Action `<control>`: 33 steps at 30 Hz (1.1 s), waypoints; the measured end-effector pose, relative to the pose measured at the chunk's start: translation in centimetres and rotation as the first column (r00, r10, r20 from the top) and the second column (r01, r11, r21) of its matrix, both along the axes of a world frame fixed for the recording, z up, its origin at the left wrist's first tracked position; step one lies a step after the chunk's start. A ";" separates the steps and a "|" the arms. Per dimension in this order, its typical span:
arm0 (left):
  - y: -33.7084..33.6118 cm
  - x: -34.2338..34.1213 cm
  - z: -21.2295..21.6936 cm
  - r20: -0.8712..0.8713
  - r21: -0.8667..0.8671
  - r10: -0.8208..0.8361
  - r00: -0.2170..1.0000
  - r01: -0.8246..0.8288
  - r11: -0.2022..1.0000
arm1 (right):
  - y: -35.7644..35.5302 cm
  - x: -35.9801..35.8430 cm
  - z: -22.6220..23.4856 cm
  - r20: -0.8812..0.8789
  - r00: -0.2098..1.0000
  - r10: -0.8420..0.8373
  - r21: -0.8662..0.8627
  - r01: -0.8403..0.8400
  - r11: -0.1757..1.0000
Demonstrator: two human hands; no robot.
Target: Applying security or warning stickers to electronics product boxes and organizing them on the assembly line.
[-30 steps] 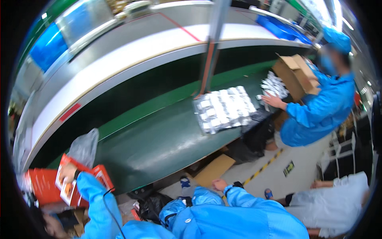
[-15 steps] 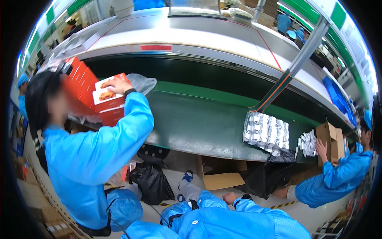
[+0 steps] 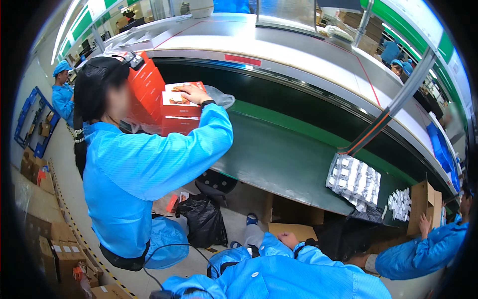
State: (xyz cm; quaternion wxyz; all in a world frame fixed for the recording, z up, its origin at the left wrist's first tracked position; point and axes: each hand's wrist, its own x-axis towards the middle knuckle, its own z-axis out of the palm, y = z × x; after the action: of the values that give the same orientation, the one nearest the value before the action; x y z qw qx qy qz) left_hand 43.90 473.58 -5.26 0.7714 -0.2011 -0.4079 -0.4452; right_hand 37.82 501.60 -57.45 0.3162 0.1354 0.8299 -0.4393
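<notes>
My right hand (image 3: 288, 240) rests low over my lap, its fingers loosely curled in, with nothing visible in them. A black band (image 3: 311, 242) circles that wrist at the blue sleeve's end. My left hand does not show; only blue sleeve and smock fill the lower edge. To the left, a co-worker in a blue smock lays a hand (image 3: 193, 93) on top of red-and-white boxes (image 3: 180, 110) at the green conveyor belt (image 3: 269, 154). Bagged trays of small white parts (image 3: 353, 180) lie on the belt to the right, beyond my reach.
Stacked red boxes (image 3: 147, 89) stand behind the co-worker's boxes. At far right another person's hand touches an open carton (image 3: 422, 207) beside a pile of white pieces (image 3: 399, 204). Black bags (image 3: 205, 219) and a cardboard box (image 3: 294, 230) sit under the belt. A metal post (image 3: 398, 102) rises beyond.
The view has swung left, so the scene has slid rightward. My right hand remains curled over my lap. The left co-worker's hand is still on the boxes.
</notes>
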 end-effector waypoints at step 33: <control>1.5 -24.5 -17.3 0.863 0.492 -0.337 -0.377 0.473 0.731 | -3.8 -31.1 5.0 0.306 0.945 -0.119 -0.346 0.227 0.910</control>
State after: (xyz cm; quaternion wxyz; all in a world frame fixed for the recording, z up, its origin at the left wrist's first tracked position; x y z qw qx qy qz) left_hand 19.37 475.07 -22.58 -0.0463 0.0364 -0.7492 -0.6597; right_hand 6.77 497.80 -52.48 0.4089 0.2063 0.6620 -0.5933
